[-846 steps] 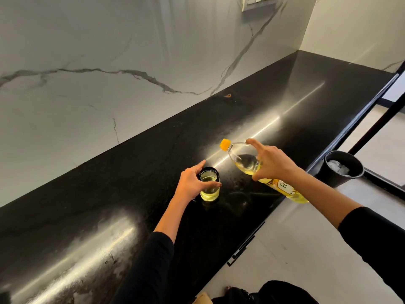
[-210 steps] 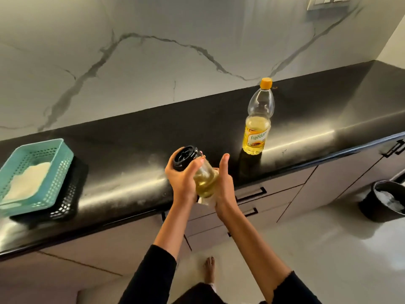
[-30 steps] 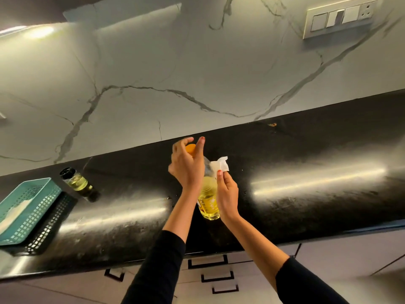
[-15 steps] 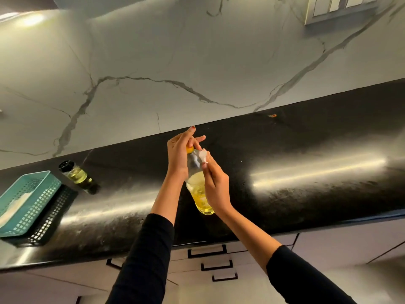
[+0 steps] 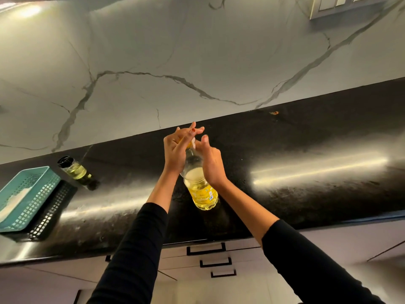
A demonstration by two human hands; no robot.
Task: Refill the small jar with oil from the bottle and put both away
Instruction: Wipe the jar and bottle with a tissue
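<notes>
Glossy black desk [image 5: 306, 150], streaked with glare, under white grey-veined marble wall [image 5: 197, 51]. Switch plate [image 5: 341, 3] top right. Pale drawers [image 5: 210, 262] with black handles below. Oil bottle [image 5: 202, 193] at desk centre: left hand [image 5: 175, 150] fingers curled round cap, right hand [image 5: 211, 164] wrapped round neck with white tissue [image 5: 193, 140]. Small jar [image 5: 74, 171], capped, far left beside teal basket [image 5: 26, 194] set on black basket [image 5: 52, 216].

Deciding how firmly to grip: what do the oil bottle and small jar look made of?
The oil bottle: likely thin clear plastic, glossy; oil shows through, lobed base. The small jar: clear, glossy wall with black lid; glass or hard plastic, cannot tell.
</notes>
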